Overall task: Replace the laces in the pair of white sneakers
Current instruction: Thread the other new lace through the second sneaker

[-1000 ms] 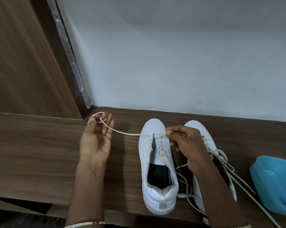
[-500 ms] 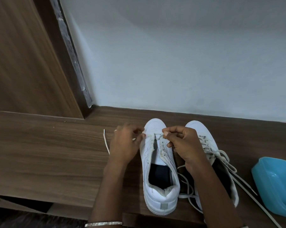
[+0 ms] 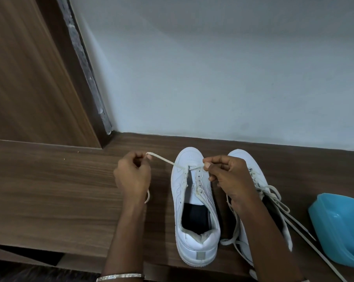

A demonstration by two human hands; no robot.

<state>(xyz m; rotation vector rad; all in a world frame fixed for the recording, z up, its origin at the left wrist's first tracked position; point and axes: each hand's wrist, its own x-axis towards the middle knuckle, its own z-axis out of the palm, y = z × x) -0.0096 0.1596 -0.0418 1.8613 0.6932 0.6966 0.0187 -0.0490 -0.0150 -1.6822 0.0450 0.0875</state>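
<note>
two white shoes sit side by side on the wood top (image 3: 50, 190), toes to the wall and heels to the person. the middle shoe (image 3: 198, 241) has almost no lace in it. the other shoe (image 3: 240, 156) is just beside it, partly under the right arm. its loose laces (image 3: 278, 200) trail over the wood near a blue tub (image 3: 339, 226).

the lace (image 3: 162, 159) is in the holes nearest the toe of the middle shoe. from there it runs out sideways to the left, pulled straight, so it goes across the shoe and not along it.

the left hand (image 3: 133, 174) is out to the left of the shoe, away from it. its fingers are curled tight around the lace, and a bit of lace hangs out below the hand. the right hand (image 3: 231, 176) is right over the toe holes and pinches the lace there with thumb and finger.

i think the next holes to fill are the ones closer to the heel. the right hand is much nearer to them. the left hand has to bring its end back in toward the shoe first.
</note>
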